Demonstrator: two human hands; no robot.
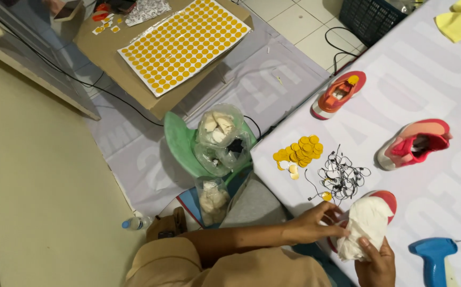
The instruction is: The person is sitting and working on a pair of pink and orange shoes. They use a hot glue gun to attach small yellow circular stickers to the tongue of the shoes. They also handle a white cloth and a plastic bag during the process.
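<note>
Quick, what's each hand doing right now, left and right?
Left hand: closed, pinching the white paper wad at the shoe.
Right hand: closed, gripping the same paper wad from below.

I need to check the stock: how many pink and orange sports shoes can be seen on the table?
3. One orange shoe lies at the far edge, one pink shoe in the middle, and one sits near the hands, mostly hidden by white paper.
</note>
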